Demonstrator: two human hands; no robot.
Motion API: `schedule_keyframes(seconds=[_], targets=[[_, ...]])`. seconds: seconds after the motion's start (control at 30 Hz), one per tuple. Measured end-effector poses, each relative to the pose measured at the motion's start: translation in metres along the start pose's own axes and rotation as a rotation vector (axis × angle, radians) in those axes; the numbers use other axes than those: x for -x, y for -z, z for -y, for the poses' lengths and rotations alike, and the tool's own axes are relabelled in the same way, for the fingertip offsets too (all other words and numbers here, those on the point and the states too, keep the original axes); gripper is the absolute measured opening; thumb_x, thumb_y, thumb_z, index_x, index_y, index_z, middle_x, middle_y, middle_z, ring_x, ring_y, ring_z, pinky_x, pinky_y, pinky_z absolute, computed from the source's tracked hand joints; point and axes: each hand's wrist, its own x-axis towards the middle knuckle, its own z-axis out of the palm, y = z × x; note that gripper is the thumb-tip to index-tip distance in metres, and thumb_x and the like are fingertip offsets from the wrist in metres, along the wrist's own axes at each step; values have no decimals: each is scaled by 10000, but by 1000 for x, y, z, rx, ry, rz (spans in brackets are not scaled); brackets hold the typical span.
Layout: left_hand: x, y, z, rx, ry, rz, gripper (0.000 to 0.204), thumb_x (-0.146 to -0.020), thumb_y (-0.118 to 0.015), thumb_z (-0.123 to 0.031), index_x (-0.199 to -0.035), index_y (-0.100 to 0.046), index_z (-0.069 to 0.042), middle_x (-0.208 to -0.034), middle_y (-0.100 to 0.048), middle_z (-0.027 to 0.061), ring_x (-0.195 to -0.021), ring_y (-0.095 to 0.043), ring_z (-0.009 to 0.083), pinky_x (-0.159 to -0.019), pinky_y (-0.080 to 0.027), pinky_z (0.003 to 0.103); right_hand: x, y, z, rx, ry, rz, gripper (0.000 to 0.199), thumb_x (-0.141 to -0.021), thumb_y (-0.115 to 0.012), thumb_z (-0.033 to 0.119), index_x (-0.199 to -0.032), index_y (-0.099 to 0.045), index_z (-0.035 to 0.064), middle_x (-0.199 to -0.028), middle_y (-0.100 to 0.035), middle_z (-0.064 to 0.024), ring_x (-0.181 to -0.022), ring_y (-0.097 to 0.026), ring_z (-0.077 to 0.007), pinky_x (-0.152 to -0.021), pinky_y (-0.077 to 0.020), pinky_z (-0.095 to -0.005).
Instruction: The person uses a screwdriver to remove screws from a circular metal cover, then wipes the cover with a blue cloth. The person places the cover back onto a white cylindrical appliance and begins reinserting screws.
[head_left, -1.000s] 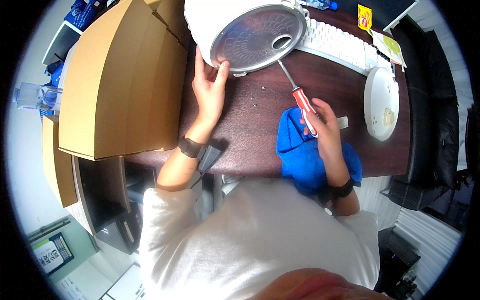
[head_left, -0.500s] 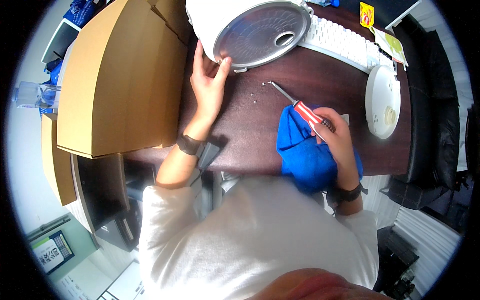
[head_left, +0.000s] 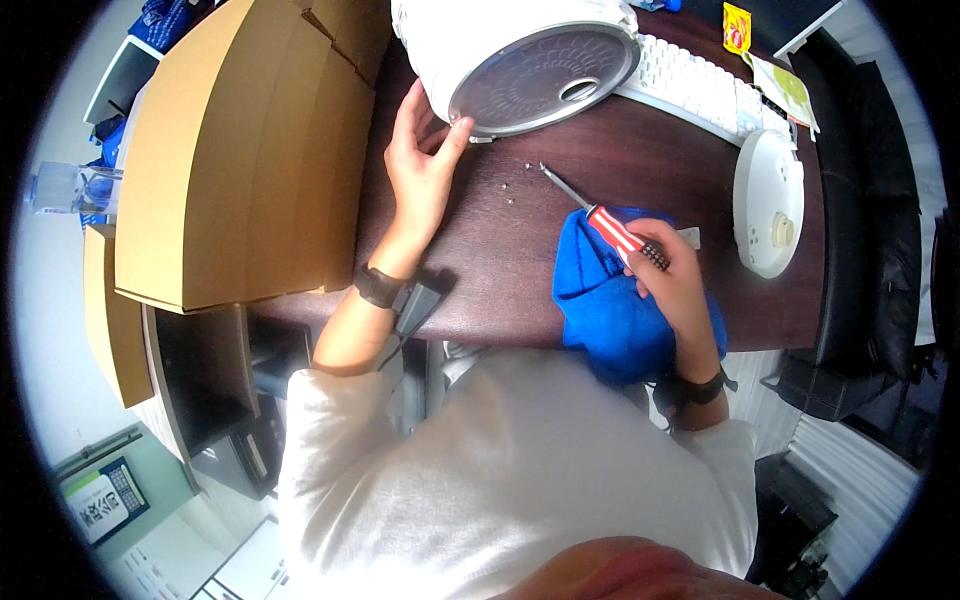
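Loose screws lie out on the table; left hand steadies the white appliance (fingers spread), right hand clamps the screwdriver.

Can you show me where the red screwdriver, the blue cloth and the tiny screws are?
red-and-white-handled screwdriver [head_left: 612,228], head view, on its handle
crumpled blue cloth [head_left: 600,310], head view, on its middle
small loose screws [head_left: 509,192], head view, on one screw

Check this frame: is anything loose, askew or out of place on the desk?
Yes. A few tiny screws lie loose on the bare dark desk, between the left hand and the screwdriver held by the right hand. The white appliance lies tipped over, underside showing, with its round lid set apart.
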Motion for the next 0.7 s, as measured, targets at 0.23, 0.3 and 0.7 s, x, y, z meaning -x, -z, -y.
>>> schedule_keyframes(seconds=[0.23,0.3,0.7], targets=[[4,10,-18,-77,57,-107,283,-769,-754,-120,-935,-557,-2,-749,-546,1,-691,-521,71,-633,-449,195,0,2,0,128,145,-2,237,-817,-586,29,-1053,-572,39,-754,-588,-40,-539,-493,-43,-448,-376,-185],[7,15,-23,-95,39,-41,176,-773,-742,-92,-788,-588,-9,-682,-555,-26,-650,-512,44,-597,-401,178,2,5,5,19,31,42,234,-820,-580,33,-1054,-572,37,-749,-589,-43,-541,-495,-42,-445,-376,-183],[12,6,-28,-189,86,766,271,-791,-703,-118,-1046,-671,-32,-745,-650,49,-633,-583,78,-593,-477,230,-5,5,14,-148,-19,206,230,-828,-579,53,-1057,-567,33,-735,-586,-57,-532,-488,-47,-442,-365,-180]])
